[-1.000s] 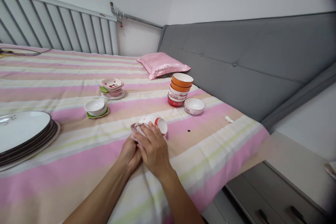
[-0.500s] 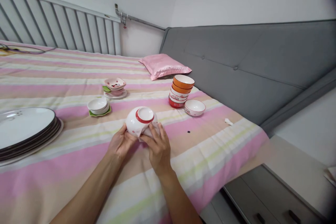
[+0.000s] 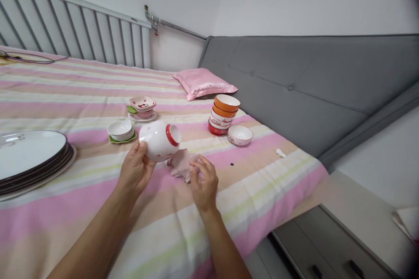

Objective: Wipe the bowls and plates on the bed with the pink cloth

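Observation:
A white bowl (image 3: 153,141) with a red foot ring is tilted on its side above the bed, its base facing right. My left hand (image 3: 136,166) grips it by the rim, fingers closed at the lower left. My right hand (image 3: 204,181) pinches a pale pink cloth (image 3: 180,165), which hangs just below and to the right of the bowl. Beyond the hands, a stack of orange, white and red bowls (image 3: 225,113) stands on the striped bedspread. Beside it sits a single white bowl (image 3: 240,135) with a red pattern.
Large plates (image 3: 32,157) are piled at the left. Small white dishes (image 3: 121,130) and pink dishes (image 3: 142,107) stand in two stacks mid-bed. A pink pillow (image 3: 204,83) lies near the grey headboard (image 3: 294,78). Crumpled white tissue (image 3: 280,153) rests near the right edge.
The bowl has moved left and up, turning so its base faces right. My right hand has come away from it with the cloth, which now hangs in view.

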### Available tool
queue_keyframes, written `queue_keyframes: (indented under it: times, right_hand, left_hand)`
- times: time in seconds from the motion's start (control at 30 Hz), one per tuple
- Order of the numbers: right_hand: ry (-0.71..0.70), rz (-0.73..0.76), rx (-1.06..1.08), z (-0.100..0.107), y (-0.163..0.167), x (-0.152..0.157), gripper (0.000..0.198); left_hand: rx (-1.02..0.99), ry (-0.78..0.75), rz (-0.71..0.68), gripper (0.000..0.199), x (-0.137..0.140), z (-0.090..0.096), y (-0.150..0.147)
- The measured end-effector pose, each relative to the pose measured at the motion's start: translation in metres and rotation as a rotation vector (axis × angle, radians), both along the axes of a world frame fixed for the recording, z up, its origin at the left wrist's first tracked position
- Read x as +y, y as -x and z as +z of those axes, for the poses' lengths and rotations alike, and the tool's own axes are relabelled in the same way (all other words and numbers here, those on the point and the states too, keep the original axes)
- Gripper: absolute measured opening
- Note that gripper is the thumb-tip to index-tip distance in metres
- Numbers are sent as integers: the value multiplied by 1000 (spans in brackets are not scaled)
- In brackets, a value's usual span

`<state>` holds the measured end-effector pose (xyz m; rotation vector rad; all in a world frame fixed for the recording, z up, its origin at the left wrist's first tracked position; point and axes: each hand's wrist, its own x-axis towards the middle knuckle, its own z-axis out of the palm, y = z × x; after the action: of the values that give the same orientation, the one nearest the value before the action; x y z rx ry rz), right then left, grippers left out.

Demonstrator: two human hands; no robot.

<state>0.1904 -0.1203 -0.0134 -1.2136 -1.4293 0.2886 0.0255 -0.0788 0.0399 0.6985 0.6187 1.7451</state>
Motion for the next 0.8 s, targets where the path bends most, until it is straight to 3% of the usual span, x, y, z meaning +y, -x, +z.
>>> queue_keyframes:
  times: [0.13,0.27,0.37,0.5,0.6,0.67,0.73,0.8]
  right_hand:
    - [204,195,284,16,-7,-8,34]
    - [287,332,486,24,-9,-14,47]
    - [353,424,647,27,-11,-15,61]
    - [592,365,708,20,-17,-10,68]
    - [757,208,678,7,-19,-3,55]
    - [772,144,674,-2,-18,1,41]
    - [756,127,719,-7,-18,4,33]
    - [739,153,797,-10,-20,5,29]
  left_hand:
    - [537,-142,148,16,-13,-1,-9]
    - [1005,-244,257,15,-21,-9,-21]
    - [1218,-403,195,11,-21,-21,-30]
    - [1496,-575,-73,11,-20,-37,-41]
    - [1627,-603,-200,9,-21,-42,-48]
    - [1625,-620,-208,7,-22,-42,-51]
    - [1585,-666,-147,11,-23,-41,-51]
    - [1536,-708,17,23,-23,-40,-47]
